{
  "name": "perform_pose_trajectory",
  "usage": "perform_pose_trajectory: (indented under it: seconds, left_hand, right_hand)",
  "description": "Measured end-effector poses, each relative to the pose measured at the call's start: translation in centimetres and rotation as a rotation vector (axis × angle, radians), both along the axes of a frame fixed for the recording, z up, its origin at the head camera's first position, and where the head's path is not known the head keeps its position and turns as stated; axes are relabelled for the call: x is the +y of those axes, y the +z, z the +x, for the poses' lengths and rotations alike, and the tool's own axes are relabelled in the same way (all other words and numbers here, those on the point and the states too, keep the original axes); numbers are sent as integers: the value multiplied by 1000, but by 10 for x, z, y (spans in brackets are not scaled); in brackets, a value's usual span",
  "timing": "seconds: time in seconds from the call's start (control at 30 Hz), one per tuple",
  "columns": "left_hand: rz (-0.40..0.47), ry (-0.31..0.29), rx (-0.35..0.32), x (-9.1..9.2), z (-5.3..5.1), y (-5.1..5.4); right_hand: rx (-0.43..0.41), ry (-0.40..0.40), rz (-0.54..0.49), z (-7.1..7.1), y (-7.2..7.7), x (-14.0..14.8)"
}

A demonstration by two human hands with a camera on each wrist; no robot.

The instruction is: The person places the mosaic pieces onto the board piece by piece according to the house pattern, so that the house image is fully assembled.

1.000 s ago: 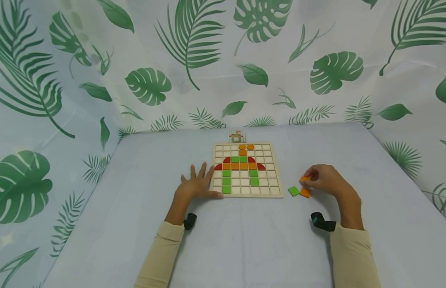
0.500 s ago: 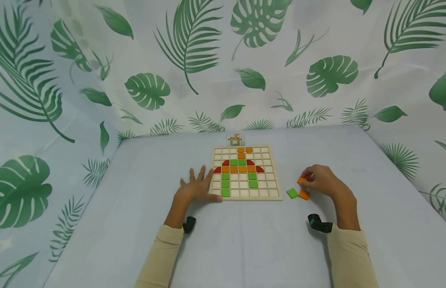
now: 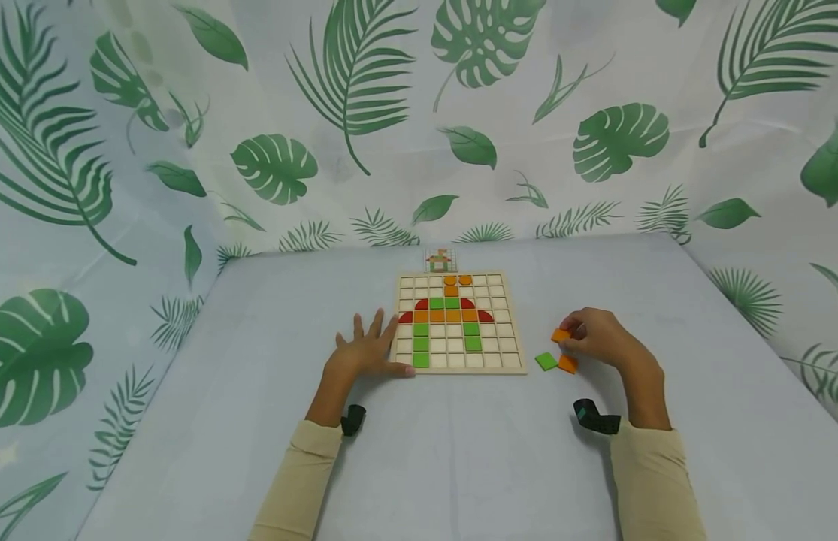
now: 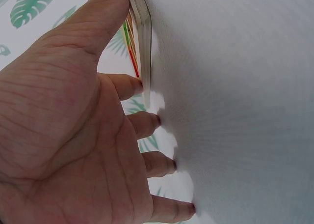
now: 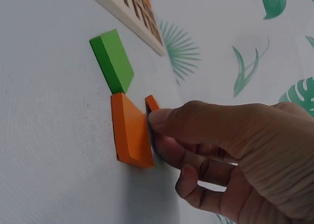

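A wooden grid board (image 3: 489, 361) lies on the table, with green, orange and red tiles set in some of its squares. My left hand (image 3: 361, 355) rests at the board's left edge with its fingers spread; the thumb touches the near left corner. To the right of the board, my right hand (image 3: 600, 336) pinches an orange square tile (image 3: 561, 335) between thumb and fingers. In the right wrist view another orange tile (image 5: 131, 133) lies just beside those fingertips. A green tile (image 5: 113, 62) touches that second orange tile at a corner.
A small pattern card (image 3: 440, 260) with a coloured picture stands or lies behind the board's far edge. Leaf-printed cloth (image 3: 391, 150) hangs at the back and sides of the table. Dark wrist cameras (image 3: 597, 418) sit under both wrists.
My right hand has shifted slightly left with the orange tile, which shows more clearly beyond the fingertips. The left hand keeps its place on the board. The head view has tilted a little.
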State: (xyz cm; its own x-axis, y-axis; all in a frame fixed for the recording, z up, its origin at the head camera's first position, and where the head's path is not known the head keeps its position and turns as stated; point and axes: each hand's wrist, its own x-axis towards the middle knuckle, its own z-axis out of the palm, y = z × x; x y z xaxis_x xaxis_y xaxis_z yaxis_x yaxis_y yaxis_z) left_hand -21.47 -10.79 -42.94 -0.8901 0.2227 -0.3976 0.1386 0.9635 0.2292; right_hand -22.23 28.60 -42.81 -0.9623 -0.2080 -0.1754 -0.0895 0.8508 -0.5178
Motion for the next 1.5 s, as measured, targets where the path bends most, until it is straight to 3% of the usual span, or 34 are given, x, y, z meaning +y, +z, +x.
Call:
perform_pose_trajectory:
  seconds: [0.3, 0.73, 0.93, 1.2, 1.5]
  left_hand:
    - [14, -1, -2, 0, 0, 1]
    - [14, -1, 2, -1, 1, -1]
    - [8, 0, 6, -1, 0, -2]
    - [-6, -7, 5, 0, 0, 1]
    - [-8, -3, 7, 0, 0, 1]
  right_hand:
    - [183, 110, -127, 0, 2, -26]
    - [224, 317, -256, -2, -8, -89]
    - [289, 395, -172, 1, -12, -118]
    - [322, 393, -86, 8, -16, -145]
    - [346, 427, -7, 12, -17, -156]
